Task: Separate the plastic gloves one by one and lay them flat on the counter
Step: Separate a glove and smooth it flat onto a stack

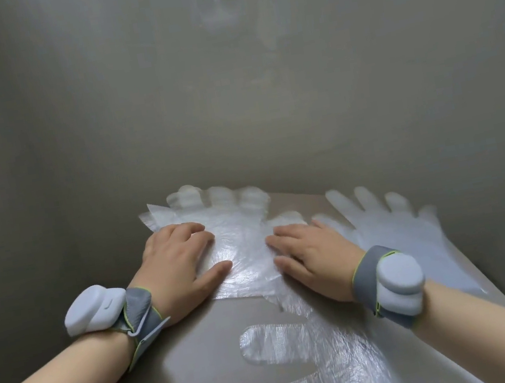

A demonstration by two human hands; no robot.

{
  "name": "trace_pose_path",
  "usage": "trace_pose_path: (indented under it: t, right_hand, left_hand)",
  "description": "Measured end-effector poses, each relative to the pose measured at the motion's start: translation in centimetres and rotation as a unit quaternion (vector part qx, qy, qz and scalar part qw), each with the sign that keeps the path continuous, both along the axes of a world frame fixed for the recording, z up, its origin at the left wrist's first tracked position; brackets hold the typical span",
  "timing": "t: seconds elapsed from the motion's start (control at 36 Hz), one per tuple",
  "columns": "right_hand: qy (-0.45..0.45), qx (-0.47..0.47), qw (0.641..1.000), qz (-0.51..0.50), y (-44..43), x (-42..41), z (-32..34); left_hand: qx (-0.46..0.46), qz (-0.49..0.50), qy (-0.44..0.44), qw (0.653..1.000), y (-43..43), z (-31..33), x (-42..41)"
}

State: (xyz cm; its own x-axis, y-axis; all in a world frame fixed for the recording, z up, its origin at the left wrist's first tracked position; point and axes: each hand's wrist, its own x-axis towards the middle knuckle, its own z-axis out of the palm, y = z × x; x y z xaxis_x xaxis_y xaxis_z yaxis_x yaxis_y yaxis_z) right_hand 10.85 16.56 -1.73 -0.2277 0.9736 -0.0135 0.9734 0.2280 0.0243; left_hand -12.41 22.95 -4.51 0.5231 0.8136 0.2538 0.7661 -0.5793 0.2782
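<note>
Obs.: The person's left hand [180, 267] and right hand [315, 254] both lie palm-down on a clear, crinkled plastic film glove [238, 237] at the back of the dull grey metal counter [190, 369]. Fingers are roughly straight and spread, thumbs out, pressing the film and gripping nothing. The glove's finger tips reach the grey wall [228, 95] and look blurred there.

Two more see-through gloves are laid out: a smoother one to the right [397, 227], and a glossy one nearest the person [323, 363].

Risks, as I judge them:
- The film is thin and probably clingy. Lifting the palms straight up could drag it off the counter and wrinkle it.
- The tips by the wall may ride up or fold, so the glove would not sit flat.
- The pressed glove's cuff seems to touch or overlap the near glove. A sliding hand could shift both.
- I cannot tell whether the pressed piece is one glove or two stuck together.
</note>
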Motion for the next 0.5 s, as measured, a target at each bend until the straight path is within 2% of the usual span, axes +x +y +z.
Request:
trace_pose_path:
  t: [0.06, 0.11, 0.17, 0.25, 0.5]
  right_hand:
    - [-0.029, 0.042, 0.998, -0.024, 0.5, -0.1, 0.5]
    - [0.01, 0.055, 0.998, -0.012, 1.0, -1.0, 0.6]
    - [0.038, 0.027, 0.998, 0.047, 1.4, -2.7, 0.5]
    - [0.034, -0.034, 0.993, 0.105, 2.3, -4.6, -0.1]
    - [0.021, -0.08, 0.996, -0.026, 6.8, 1.5, -0.8]
  left_hand:
    - [0.0, 0.001, 0.0, 1.0, 0.0, 0.0, 0.0]
    - [-0.001, 0.001, 0.002, 1.0, 0.1, 0.0, 0.1]
    - [0.002, 0.002, -0.001, 1.0, 0.1, -0.2, 0.1]
    - [0.013, 0.008, -0.006, 1.0, 0.2, -0.3, 0.0]
    - [-0.001, 0.008, 0.02, 1.0, 0.6, -0.4, 0.0]
